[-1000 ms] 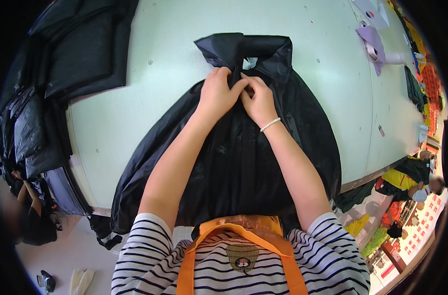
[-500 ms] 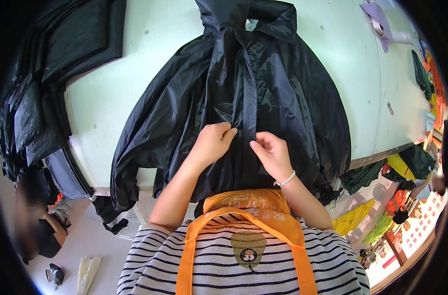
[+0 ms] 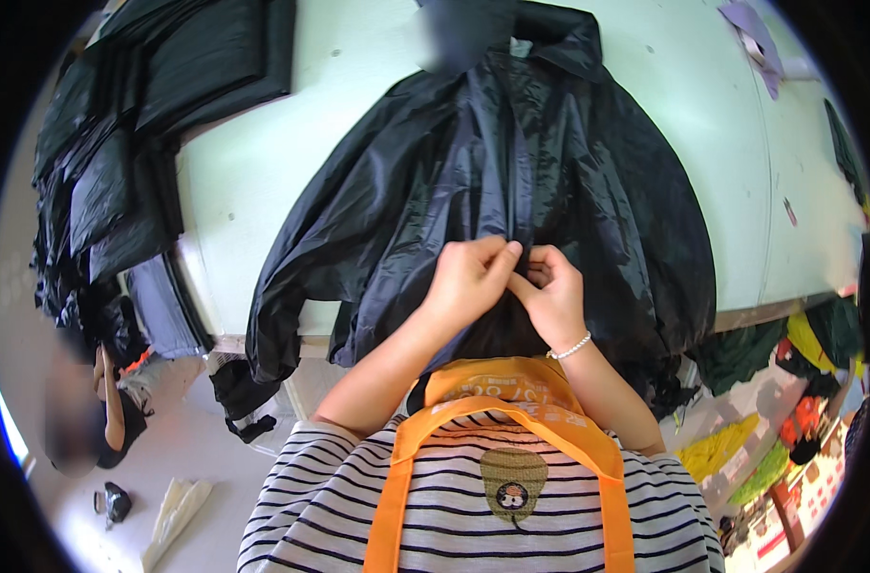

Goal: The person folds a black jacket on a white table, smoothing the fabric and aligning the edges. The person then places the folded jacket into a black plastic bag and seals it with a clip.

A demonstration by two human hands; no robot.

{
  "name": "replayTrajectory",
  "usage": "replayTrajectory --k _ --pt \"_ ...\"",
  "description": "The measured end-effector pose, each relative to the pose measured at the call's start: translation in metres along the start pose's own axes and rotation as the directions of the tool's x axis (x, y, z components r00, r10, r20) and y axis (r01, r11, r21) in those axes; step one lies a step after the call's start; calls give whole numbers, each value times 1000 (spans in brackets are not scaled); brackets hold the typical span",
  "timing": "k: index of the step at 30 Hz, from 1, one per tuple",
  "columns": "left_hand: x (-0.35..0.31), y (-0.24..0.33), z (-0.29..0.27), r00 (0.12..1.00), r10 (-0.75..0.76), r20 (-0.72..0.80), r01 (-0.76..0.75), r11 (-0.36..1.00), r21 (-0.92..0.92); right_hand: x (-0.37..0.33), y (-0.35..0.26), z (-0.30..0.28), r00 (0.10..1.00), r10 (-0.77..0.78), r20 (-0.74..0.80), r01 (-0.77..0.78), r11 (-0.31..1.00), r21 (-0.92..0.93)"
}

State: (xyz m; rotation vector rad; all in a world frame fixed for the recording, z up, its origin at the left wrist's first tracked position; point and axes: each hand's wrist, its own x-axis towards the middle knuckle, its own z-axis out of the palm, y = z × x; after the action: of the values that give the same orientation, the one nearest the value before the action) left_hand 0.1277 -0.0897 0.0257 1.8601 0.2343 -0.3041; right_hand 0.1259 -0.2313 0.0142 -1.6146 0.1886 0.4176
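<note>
A black hooded raincoat [image 3: 588, 181] of thin shiny cloth lies front side up on the pale table, its hood at the far end. Both hands are at the middle of its front opening, low down near the hem. My left hand [image 3: 471, 275] pinches the edge of the front between thumb and fingers. Right beside it, my right hand [image 3: 553, 291] has its fingers curled in a pinch on the placket [image 3: 521, 181]. The fingertips of the two hands nearly meet. Any fastener between them is hidden.
Folded black garments [image 3: 201, 67] are stacked at the far left of the table [image 3: 339, 48], and more hang off its edge. A purple cloth [image 3: 755, 43] lies far right. Another person [image 3: 81, 406] is at lower left. Yellow cloth [image 3: 717, 449] and other clothing lie on the floor at right.
My left hand has moved right and closer to the right hand, drawing the front edges together. The whole view has shifted, so the scene sits farther right.
</note>
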Motion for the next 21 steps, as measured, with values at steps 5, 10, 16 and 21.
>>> replayTrajectory --k 5,10,16,21 --pt "-20 6 -2 999 -40 -29 31 968 -248 7 4 -8 965 205 163 -236 951 201" --pt "-32 9 5 987 87 -136 -86 996 8 15 11 -13 969 130 212 -161 978 135" --pt "-52 -16 15 899 101 -427 9 968 249 15 16 -16 977 58 206 -80 991 105" --pt "-57 -45 -18 859 172 -482 249 682 688 1 7 -41 980 -38 194 63 990 -128"
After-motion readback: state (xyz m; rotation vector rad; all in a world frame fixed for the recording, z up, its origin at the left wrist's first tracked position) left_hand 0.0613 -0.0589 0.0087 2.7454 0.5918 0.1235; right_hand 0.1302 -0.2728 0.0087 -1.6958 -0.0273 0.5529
